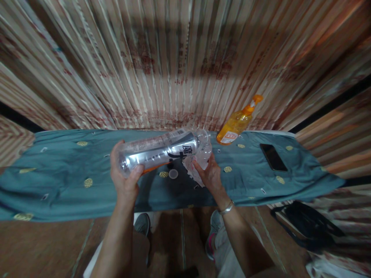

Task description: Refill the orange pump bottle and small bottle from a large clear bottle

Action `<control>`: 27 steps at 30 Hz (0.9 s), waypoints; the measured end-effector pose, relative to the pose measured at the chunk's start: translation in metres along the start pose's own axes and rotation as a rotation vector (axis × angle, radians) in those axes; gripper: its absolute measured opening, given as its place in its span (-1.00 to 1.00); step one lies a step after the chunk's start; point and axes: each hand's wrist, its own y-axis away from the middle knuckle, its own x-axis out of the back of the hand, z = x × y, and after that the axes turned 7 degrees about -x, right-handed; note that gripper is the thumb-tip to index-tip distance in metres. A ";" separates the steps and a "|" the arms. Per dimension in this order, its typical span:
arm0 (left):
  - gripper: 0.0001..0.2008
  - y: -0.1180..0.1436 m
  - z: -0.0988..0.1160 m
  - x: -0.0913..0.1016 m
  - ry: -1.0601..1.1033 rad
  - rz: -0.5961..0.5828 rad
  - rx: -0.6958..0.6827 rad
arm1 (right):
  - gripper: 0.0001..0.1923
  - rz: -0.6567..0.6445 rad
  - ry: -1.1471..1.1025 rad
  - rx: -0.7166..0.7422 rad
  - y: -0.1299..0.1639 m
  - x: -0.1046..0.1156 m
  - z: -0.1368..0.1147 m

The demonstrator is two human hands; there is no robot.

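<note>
My left hand (125, 177) grips the base end of a clear plastic bottle (158, 151) with a silver and black label, held on its side above a teal cloth-covered table (66, 173). My right hand (209, 174) holds a crumpled white cloth or tissue (194, 166) against the bottle's neck end. A small round cap (173, 174) lies on the cloth just below the bottle.
An orange spray bottle (237, 122) stands at the back of the table, right of my hands. A black phone (273, 157) lies flat farther right. A striped curtain (179, 61) hangs behind. A black bag (307, 226) sits on the floor at right.
</note>
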 end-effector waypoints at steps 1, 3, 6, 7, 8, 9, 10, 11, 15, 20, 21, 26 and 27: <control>-0.26 -0.001 -0.003 0.001 -0.001 0.004 -0.024 | -0.26 0.007 0.004 0.003 0.000 0.000 0.000; -0.25 -0.002 -0.008 0.002 -0.009 0.007 -0.039 | -0.26 0.015 -0.002 0.007 0.000 -0.002 0.001; -0.24 -0.002 -0.012 0.003 -0.018 0.015 -0.019 | -0.27 0.023 -0.030 0.002 0.000 -0.005 0.003; -0.25 -0.002 -0.012 0.003 -0.012 0.019 -0.015 | -0.26 0.033 -0.036 -0.001 -0.001 -0.006 0.005; -0.26 -0.001 -0.012 0.003 -0.003 0.018 -0.014 | -0.25 0.045 -0.040 -0.002 -0.001 -0.007 0.006; -0.28 -0.001 -0.012 0.003 0.007 0.019 -0.015 | -0.24 0.056 -0.041 0.000 -0.001 -0.008 0.007; -0.29 -0.001 -0.012 0.003 0.016 0.021 -0.017 | -0.23 0.062 -0.042 0.006 -0.001 -0.009 0.008; -0.31 -0.001 -0.013 0.003 0.025 0.025 -0.021 | -0.23 0.061 -0.044 0.015 -0.002 -0.009 0.008; -0.37 -0.002 -0.012 0.002 0.068 0.043 -0.048 | -0.25 0.035 -0.035 0.019 -0.002 -0.007 0.009; -0.40 -0.001 -0.005 -0.001 0.086 0.061 -0.015 | -0.24 0.046 -0.016 0.006 -0.001 -0.007 0.008; -0.40 -0.001 -0.004 -0.001 0.083 0.059 -0.010 | -0.24 0.046 -0.014 0.000 -0.001 -0.007 0.007; -0.39 -0.003 -0.008 0.000 0.076 0.040 -0.042 | -0.23 0.025 -0.015 -0.024 0.000 -0.007 0.006; -0.40 -0.003 -0.009 0.000 0.077 0.041 -0.051 | -0.23 0.023 -0.019 -0.025 0.000 -0.007 0.006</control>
